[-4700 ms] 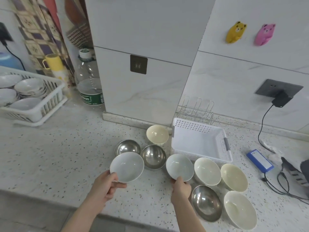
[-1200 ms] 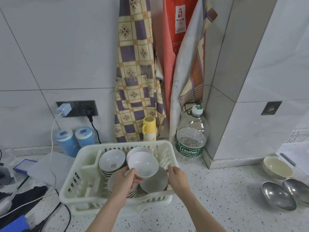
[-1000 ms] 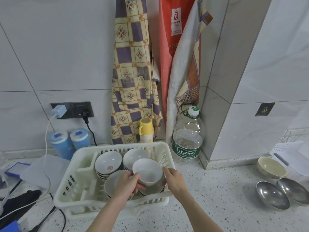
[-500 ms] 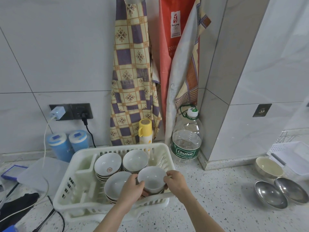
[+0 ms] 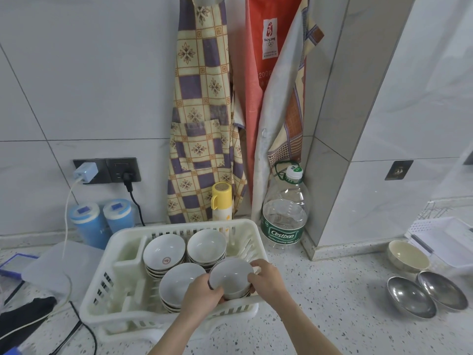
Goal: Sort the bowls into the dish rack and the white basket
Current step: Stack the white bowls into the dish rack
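Note:
A white plastic dish rack point(image 5: 122, 290) stands on the counter and holds several stacks of pale bowls. A pale grey bowl point(image 5: 230, 278) sits on the front right stack. My left hand point(image 5: 202, 298) grips its near left rim. My right hand point(image 5: 266, 280) holds its right rim, fingers curled over the edge. At the far right edge is the white basket point(image 5: 440, 239). In front of it lie a cream bowl point(image 5: 408, 256) and two steel bowls point(image 5: 410, 299) point(image 5: 442, 289).
A large water bottle point(image 5: 284, 213) and a yellow flask point(image 5: 222, 201) stand behind the rack. Two blue canisters point(image 5: 102, 221), cables and a grey pad point(image 5: 58, 265) crowd the left. A tiled pillar point(image 5: 358, 175) juts out between rack and basket.
I carried the grey bowls from the basket area to the rack. Over the last second both hands have lowered the bowl onto the front right stack.

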A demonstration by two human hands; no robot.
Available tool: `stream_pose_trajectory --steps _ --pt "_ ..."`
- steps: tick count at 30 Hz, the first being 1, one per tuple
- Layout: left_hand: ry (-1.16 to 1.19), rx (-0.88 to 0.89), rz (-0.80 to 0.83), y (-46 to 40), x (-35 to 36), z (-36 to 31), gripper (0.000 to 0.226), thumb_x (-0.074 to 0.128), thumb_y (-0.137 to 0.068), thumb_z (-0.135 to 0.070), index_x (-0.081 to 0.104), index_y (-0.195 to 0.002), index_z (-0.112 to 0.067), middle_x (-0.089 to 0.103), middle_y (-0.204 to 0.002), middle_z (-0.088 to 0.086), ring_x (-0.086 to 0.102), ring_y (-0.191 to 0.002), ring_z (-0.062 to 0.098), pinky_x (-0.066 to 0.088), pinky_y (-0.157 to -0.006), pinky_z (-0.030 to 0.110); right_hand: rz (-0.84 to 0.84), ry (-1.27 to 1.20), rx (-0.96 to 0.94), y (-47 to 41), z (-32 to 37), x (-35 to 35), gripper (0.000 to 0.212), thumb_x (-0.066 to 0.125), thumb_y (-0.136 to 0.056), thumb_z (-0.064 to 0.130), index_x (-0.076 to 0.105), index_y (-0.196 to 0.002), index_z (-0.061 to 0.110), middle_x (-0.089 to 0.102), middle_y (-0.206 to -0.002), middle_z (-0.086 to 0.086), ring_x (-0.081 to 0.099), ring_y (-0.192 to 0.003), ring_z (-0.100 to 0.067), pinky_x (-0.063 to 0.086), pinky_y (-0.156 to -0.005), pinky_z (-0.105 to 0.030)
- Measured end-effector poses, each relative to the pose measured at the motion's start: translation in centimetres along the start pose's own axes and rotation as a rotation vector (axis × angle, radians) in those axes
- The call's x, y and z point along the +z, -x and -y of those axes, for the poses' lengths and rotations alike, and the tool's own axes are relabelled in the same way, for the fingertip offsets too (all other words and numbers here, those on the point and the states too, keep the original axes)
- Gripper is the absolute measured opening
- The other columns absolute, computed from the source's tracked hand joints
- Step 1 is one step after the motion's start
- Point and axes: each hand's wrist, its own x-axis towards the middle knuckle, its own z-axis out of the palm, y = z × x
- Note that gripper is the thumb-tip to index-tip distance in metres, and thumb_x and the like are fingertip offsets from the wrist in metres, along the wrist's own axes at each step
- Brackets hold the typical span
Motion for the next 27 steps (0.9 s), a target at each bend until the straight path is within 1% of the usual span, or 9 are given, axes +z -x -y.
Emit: stream_pose_trajectory --steps 2,3,5,7,11,14,19,21,27 --pt "-0.060 0.011 -0.028 -0.1 0.0 0.1 0.021 0.059 -0.080 -0.021 0.066 -0.091 -0.005 0.070 -0.080 0.012 0.062 -0.069 0.021 0.039 -0.058 0.026 -0.011 0.017 0.001 0.0 0.1 0.1 0.041 0.054 -0.083 0.014 0.058 -0.123 0.018 0.074 -0.085 -0.012 0.070 -0.082 -0.024 0.056 -0.077 -0.034" --pt "-0.080 0.019 -0.038 -0.1 0.0 0.1 0.022 0.060 -0.081 -0.022 0.066 -0.091 -0.004 0.067 -0.077 0.010 0.058 -0.066 0.019 0.036 -0.057 0.025 -0.014 0.027 0.000 0.0 0.1 0.1 0.041 0.054 -0.083 0.014 0.058 -0.124 0.018 0.074 -0.087 -0.013 0.070 -0.084 -0.025 0.056 -0.078 -0.035" --pt "-0.106 0.041 -0.047 0.0 0.0 0.0 0.016 0.061 -0.083 -0.025 0.066 -0.091 -0.011 0.065 -0.076 -0.001 0.057 -0.066 0.013 0.034 -0.052 0.020 -0.014 0.045 -0.006 0.0 0.1 0.1 0.043 0.053 -0.084 0.014 0.058 -0.126 0.018 0.074 -0.089 -0.013 0.070 -0.085 -0.026 0.057 -0.079 -0.035" --pt "-0.132 0.053 -0.045 0.1 0.1 0.0 0.011 0.062 -0.084 -0.026 0.064 -0.090 -0.017 0.066 -0.078 -0.001 0.060 -0.070 0.013 0.035 -0.051 0.020 -0.008 0.071 -0.013 -0.1 0.1 0.1 0.044 0.053 -0.084 0.014 0.057 -0.128 0.019 0.074 -0.094 -0.012 0.070 -0.086 -0.025 0.057 -0.077 -0.034" --pt "-0.160 0.081 -0.039 0.0 0.2 0.1 0.015 0.062 -0.086 -0.027 0.063 -0.096 -0.017 0.067 -0.080 0.000 0.063 -0.076 0.017 0.038 -0.055 0.023 -0.016 0.177 -0.048 -0.3 0.0 0.4 0.046 0.051 -0.090 0.018 0.052 -0.136 0.021 0.071 -0.108 -0.010 0.067 -0.098 -0.025 0.054 -0.082 -0.032" --pt "-0.158 0.111 -0.035 0.3 0.2 0.2 0.018 0.064 -0.088 -0.031 0.062 -0.100 -0.018 0.070 -0.083 -0.002 0.065 -0.078 0.015 0.043 -0.059 0.024 -0.029 0.231 -0.071 -0.5 -0.1 0.5 0.046 0.053 -0.093 0.022 0.050 -0.139 0.020 0.070 -0.112 -0.011 0.065 -0.104 -0.025 0.052 -0.085 -0.030" --pt "-0.242 0.161 -0.061 0.6 0.3 0.3 0.021 0.062 -0.090 -0.037 0.057 -0.094 -0.016 0.063 -0.073 -0.005 0.059 -0.070 0.015 0.034 -0.051 0.022 -0.067 0.291 -0.084 -0.5 -0.3 1.0 0.046 0.054 -0.096 0.026 0.049 -0.141 0.020 0.068 -0.121 -0.009 0.061 -0.113 -0.026 0.050 -0.090 -0.031" --pt "-0.269 0.180 -0.066 0.6 0.3 0.3 0.024 0.061 -0.091 -0.039 0.056 -0.093 -0.015 0.064 -0.075 -0.004 0.061 -0.071 0.017 0.037 -0.053 0.024 -0.090 0.309 -0.091 -0.5 -0.4 1.2 0.046 0.054 -0.096 0.027 0.049 -0.141 0.020 0.069 -0.121 -0.009 0.062 -0.113 -0.025 0.051 -0.090 -0.032" --pt "-0.310 0.200 -0.083 1.0 0.4 0.1 0.031 0.061 -0.091 -0.042 0.055 -0.103 -0.015 0.070 -0.080 0.001 0.067 -0.080 0.024 0.050 -0.066 0.035 -0.134 0.335 -0.072 -0.4 -0.3 1.7 0.042 0.056 -0.096 0.030 0.051 -0.137 0.019 0.070 -0.114 -0.010 0.064 -0.107 -0.028 0.053 -0.087 -0.036"
